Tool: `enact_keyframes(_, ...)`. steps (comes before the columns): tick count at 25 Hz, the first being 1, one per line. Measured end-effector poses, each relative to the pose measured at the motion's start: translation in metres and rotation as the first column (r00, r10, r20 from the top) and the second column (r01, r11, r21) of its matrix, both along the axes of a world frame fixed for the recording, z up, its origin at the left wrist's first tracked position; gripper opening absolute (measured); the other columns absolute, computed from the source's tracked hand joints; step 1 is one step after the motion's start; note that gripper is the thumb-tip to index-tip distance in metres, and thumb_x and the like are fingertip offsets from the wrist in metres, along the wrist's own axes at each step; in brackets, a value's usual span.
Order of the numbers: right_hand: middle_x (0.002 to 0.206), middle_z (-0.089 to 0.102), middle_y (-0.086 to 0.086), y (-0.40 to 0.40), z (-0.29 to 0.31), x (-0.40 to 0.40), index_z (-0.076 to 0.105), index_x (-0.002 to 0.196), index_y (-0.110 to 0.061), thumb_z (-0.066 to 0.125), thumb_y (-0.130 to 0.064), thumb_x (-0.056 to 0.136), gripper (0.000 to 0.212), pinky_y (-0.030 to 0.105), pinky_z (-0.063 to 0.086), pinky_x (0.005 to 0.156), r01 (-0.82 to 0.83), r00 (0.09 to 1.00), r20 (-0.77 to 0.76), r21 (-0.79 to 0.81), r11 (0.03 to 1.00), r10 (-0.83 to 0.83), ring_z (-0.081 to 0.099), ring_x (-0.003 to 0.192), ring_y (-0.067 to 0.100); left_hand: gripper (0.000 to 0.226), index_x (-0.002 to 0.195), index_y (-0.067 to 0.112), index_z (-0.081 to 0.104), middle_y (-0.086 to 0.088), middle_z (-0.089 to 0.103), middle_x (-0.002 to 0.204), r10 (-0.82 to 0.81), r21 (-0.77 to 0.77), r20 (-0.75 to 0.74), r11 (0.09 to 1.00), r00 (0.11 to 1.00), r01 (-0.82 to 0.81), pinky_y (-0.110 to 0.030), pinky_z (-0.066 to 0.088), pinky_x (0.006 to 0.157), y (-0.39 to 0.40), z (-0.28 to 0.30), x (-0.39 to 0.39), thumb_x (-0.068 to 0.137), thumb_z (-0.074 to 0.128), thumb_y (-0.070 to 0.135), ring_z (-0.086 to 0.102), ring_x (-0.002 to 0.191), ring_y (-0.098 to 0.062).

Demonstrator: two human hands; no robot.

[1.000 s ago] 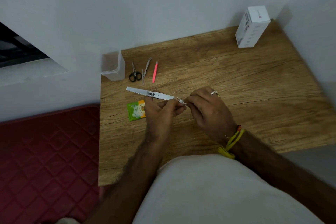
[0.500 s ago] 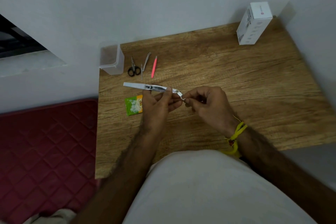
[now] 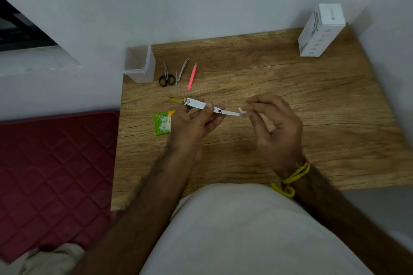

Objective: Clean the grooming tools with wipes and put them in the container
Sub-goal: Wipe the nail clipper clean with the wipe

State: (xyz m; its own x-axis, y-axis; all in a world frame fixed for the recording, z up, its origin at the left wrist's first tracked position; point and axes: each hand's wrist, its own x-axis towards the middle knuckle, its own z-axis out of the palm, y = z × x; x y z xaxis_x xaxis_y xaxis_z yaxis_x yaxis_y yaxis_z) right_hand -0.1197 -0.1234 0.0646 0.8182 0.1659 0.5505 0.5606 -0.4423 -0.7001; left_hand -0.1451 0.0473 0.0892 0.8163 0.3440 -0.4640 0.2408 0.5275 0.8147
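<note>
My left hand (image 3: 194,120) grips a silver nail clipper (image 3: 196,104) above the wooden table (image 3: 290,100), its thin file blade (image 3: 230,113) swung out to the right. My right hand (image 3: 272,123) pinches a small white wipe (image 3: 242,112) at the tip of that blade. Small black-handled scissors (image 3: 166,77), a second metal clipper tool (image 3: 181,71) and a pink tweezer (image 3: 192,76) lie side by side at the back left. A clear plastic container (image 3: 139,63) stands at the table's back left corner.
A green wipe sachet (image 3: 162,123) lies on the table just left of my left hand. A white carton (image 3: 321,30) stands at the back right against the wall. A red quilted mat (image 3: 55,174) covers the floor on the left.
The file blade has swung out from the clipper to the right. My right hand has moved right along it and now pinches the wipe at the blade's tip.
</note>
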Motion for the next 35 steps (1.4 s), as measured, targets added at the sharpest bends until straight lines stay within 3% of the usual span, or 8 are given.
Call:
enact_keyframes(3, 0.096, 0.068, 0.011, -0.001, 0.001, 0.001, 0.076, 0.100, -0.001, 0.069, 0.005, 0.089, 0.014, 0.042, 0.052, 0.082, 0.072, 0.997, 0.020, 0.006, 0.997, -0.072, 0.065, 0.090, 0.024, 0.037, 0.126, -0.008, 0.046, -0.019, 0.076, 0.091, -0.025, 0.088, 0.010, 0.996, 1.000, 0.024, -0.034, 0.062, 0.075, -0.002, 0.002, -0.001, 0.095, 0.063, 0.003, 0.076, 0.086, -0.027)
enact_keyframes(6, 0.094, 0.068, 0.012, 0.005, -0.002, 0.003, 0.076, 0.100, 0.000, 0.068, 0.003, 0.089, 0.013, 0.036, 0.048, 0.084, -0.002, 0.997, 0.082, -0.144, 0.990, 0.014, 0.063, 0.088, 0.026, 0.038, 0.126, -0.006, 0.046, -0.019, 0.075, 0.088, -0.034, 0.133, 0.025, 0.991, 0.999, 0.031, -0.034, 0.061, 0.071, -0.007, 0.004, 0.000, 0.094, 0.065, 0.003, 0.075, 0.079, -0.025)
enact_keyframes(11, 0.093, 0.068, 0.012, 0.008, -0.009, 0.004, 0.075, 0.099, 0.001, 0.068, 0.002, 0.091, 0.011, 0.042, 0.049, 0.075, -0.102, 0.992, 0.052, -0.222, 0.970, 0.116, 0.062, 0.084, 0.029, 0.030, 0.120, 0.002, 0.051, -0.022, 0.075, 0.092, -0.083, 0.221, 0.048, 0.973, 0.995, 0.071, -0.035, 0.061, 0.069, -0.006, 0.004, -0.001, 0.095, 0.065, 0.006, 0.075, 0.080, -0.030)
enact_keyframes(17, 0.096, 0.067, 0.014, 0.008, -0.012, 0.000, 0.073, 0.103, 0.002, 0.067, 0.003, 0.089, 0.014, 0.046, 0.050, 0.072, -0.164, 0.970, 0.105, -0.376, 0.912, 0.218, 0.061, 0.085, 0.031, 0.026, 0.116, 0.005, 0.057, -0.019, 0.076, 0.085, -0.072, 0.257, -0.006, 0.964, 0.997, 0.071, -0.031, 0.059, 0.058, -0.008, 0.003, -0.002, 0.093, 0.068, 0.008, 0.073, 0.066, -0.024)
enact_keyframes(24, 0.097, 0.067, 0.012, 0.009, -0.014, 0.000, 0.072, 0.103, -0.001, 0.064, 0.002, 0.089, 0.015, 0.041, 0.049, 0.074, -0.169, 0.969, 0.090, -0.437, 0.883, 0.230, 0.060, 0.086, 0.030, 0.029, 0.118, 0.002, 0.054, -0.017, 0.076, 0.082, -0.089, 0.285, -0.017, 0.954, 0.996, 0.090, -0.030, 0.058, 0.057, -0.007, 0.000, -0.004, 0.093, 0.068, 0.009, 0.073, 0.064, -0.024)
enact_keyframes(31, 0.097, 0.068, 0.014, 0.010, -0.013, -0.004, 0.073, 0.103, 0.003, 0.061, 0.001, 0.093, 0.016, 0.041, 0.050, 0.075, -0.150, 0.970, 0.133, -0.339, 0.929, 0.205, 0.062, 0.086, 0.030, 0.021, 0.112, 0.007, 0.057, -0.016, 0.076, 0.083, -0.090, 0.293, -0.006, 0.952, 0.996, 0.087, -0.029, 0.058, 0.056, -0.007, 0.005, -0.002, 0.094, 0.068, 0.010, 0.073, 0.065, -0.023)
enact_keyframes(35, 0.099, 0.069, 0.013, 0.011, -0.015, -0.004, 0.073, 0.106, 0.001, 0.063, 0.002, 0.092, 0.017, 0.040, 0.050, 0.076, -0.171, 0.967, 0.114, -0.379, 0.909, 0.229, 0.062, 0.088, 0.029, 0.023, 0.113, 0.006, 0.057, -0.017, 0.076, 0.083, -0.096, 0.308, -0.006, 0.947, 0.995, 0.093, -0.029, 0.058, 0.056, -0.009, 0.004, -0.004, 0.093, 0.068, 0.009, 0.073, 0.066, -0.023)
